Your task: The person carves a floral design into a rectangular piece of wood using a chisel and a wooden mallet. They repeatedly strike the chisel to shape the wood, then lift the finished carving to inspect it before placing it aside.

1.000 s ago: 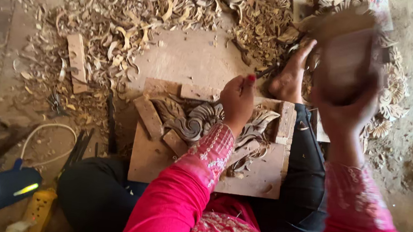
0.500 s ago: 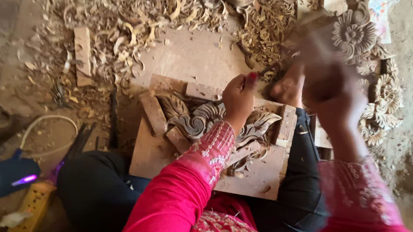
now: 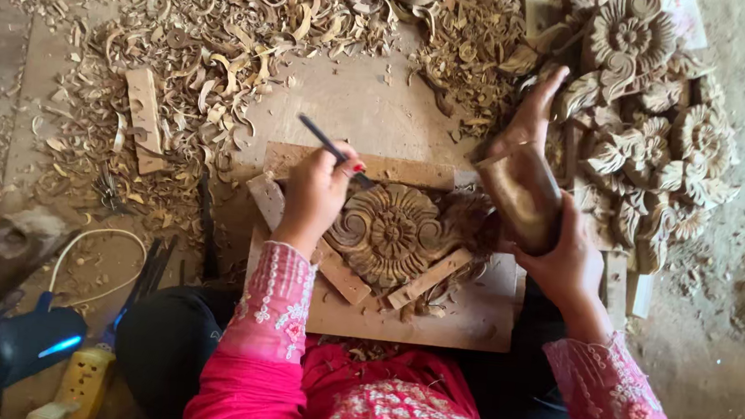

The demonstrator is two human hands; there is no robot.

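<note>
A round carved wooden flower (image 3: 388, 233) lies on a flat board (image 3: 471, 315) across my lap, wedged between wooden strips (image 3: 344, 277). My left hand (image 3: 315, 194) grips a thin dark chisel (image 3: 328, 147), its tip at the flower's upper left edge. My right hand (image 3: 565, 264) holds a worn wooden mallet (image 3: 519, 194) just right of the carving, its head tilted up. What looks like a bare foot (image 3: 534, 111) rests beyond the mallet.
Several finished floral carvings (image 3: 652, 144) are heaped at the right. Wood shavings (image 3: 225, 44) cover the floor at the back left, with a small wood block (image 3: 143, 109). At the lower left are a blue device (image 3: 15, 344), a yellow power strip (image 3: 83, 382) and a white cable (image 3: 109, 242).
The mallet has come down from a raised, blurred position to beside the carving. My left hand has shifted left, and the chisel now shows clearly. The flower carving is uncovered.
</note>
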